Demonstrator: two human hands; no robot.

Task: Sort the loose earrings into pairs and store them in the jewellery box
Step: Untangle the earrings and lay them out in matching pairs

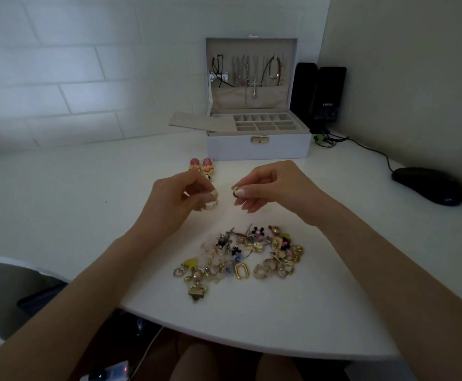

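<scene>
A pile of loose earrings [241, 257], gold, black, yellow and pink, lies on the white table near its front edge. Above the pile, my left hand [180, 199] pinches a small earring between thumb and fingers. My right hand [268, 185] pinches a small gold earring [236, 192] at its fingertips. The two hands are held close together, a little apart. A pair of pink-and-gold earrings [201, 165] lies side by side just beyond my left hand. The white jewellery box [257, 147] stands open at the back, with small compartments [263, 122] showing and necklaces hanging in its lid.
Two black speakers [320, 97] stand right of the box. A black mouse [427, 185] with its cable lies at the far right. A flat beige insert [197, 121] sticks out of the box's left side. The table's curved front edge [224, 336] is close to my lap.
</scene>
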